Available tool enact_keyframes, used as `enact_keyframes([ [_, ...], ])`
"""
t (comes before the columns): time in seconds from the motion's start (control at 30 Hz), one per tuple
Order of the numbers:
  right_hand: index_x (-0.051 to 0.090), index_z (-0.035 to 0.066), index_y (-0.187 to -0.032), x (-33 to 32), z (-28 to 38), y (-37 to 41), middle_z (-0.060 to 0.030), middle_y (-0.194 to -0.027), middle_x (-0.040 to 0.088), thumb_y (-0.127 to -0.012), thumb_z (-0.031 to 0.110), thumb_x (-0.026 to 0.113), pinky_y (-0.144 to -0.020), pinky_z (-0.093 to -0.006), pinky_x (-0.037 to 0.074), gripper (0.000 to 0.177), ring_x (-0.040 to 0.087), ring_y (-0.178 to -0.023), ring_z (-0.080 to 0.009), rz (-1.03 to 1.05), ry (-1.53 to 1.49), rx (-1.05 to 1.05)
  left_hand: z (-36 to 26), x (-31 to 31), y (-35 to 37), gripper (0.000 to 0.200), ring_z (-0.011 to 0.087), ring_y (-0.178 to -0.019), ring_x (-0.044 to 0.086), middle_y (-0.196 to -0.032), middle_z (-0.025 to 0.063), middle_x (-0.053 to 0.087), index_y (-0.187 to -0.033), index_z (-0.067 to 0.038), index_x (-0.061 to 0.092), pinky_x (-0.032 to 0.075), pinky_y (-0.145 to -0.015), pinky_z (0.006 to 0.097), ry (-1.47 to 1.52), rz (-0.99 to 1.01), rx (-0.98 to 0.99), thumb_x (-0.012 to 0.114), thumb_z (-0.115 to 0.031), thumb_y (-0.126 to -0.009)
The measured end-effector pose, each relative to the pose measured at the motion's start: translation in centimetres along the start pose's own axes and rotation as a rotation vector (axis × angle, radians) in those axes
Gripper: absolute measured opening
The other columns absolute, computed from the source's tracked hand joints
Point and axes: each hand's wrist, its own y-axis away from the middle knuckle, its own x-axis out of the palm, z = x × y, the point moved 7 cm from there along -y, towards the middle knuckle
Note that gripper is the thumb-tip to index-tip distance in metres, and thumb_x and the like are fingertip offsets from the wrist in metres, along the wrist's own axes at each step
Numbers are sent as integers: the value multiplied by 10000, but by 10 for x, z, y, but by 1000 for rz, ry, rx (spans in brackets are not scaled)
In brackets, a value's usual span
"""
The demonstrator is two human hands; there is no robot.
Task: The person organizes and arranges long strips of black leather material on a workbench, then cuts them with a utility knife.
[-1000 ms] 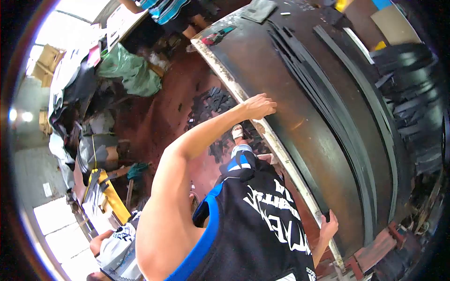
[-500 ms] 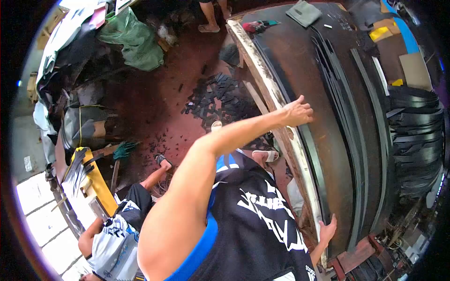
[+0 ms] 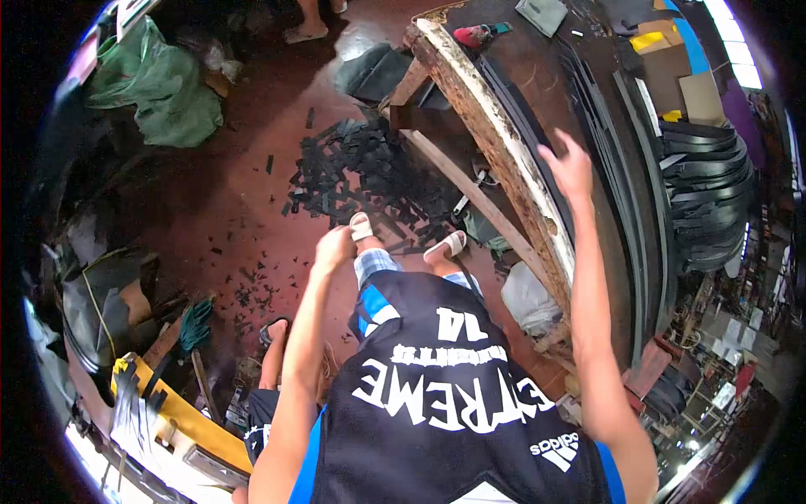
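My right hand (image 3: pixel 573 170) is raised over the brown work table (image 3: pixel 537 71), thumb and fingers apart and holding nothing. It is nearest to the dark strips (image 3: pixel 519 109) lying along the worn white edge. More long black strips (image 3: pixel 606 143) run lengthwise farther across the surface. On the left, my left hand (image 3: pixel 336 249) hangs above the red floor beside my sandalled foot, its fingers curled closed with nothing visible in them.
Black scraps (image 3: pixel 357 172) cover part of the floor. A wooden bar (image 3: pixel 474 193) slants beneath the table edge. Bundled black strips (image 3: pixel 709 189) hang at the far side. A green sack (image 3: pixel 159 88) lies upper left. Another person's leg (image 3: pixel 273 361) is at lower left; other feet (image 3: pixel 306 32) stand at the top.
My left hand has left the strip at the table edge and swung left over the floor, closing. My right hand has moved up along the table from its lower end. The view has shifted.
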Motion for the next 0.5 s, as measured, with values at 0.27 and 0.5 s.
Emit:
enact_keyframes([
  [0.27, 656, 45, -1264, 58, 40, -89, -205, -1194, 686, -723, 463, 810, -950, -432, 521, 701, 669, -1112, -339, 128, 172, 157, 269, 80, 156, 345, 276, -855, 724, -963, 200, 735, -1140, 12, 688, 567, -767, 380, 288, -236, -434, 666, -139, -831],
  [0.5, 736, 93, -1136, 61, 31, -90, -166, -1062, 737, -705, 432, 841, -876, -439, 545, 559, 709, -1009, -322, 110, 155, 227, 291, 148, 152, 380, 207, -790, 721, -950, 144, 743, -1178, 7, 674, 585, -694, 341, 545, -37, -528, 703, -133, -826],
])
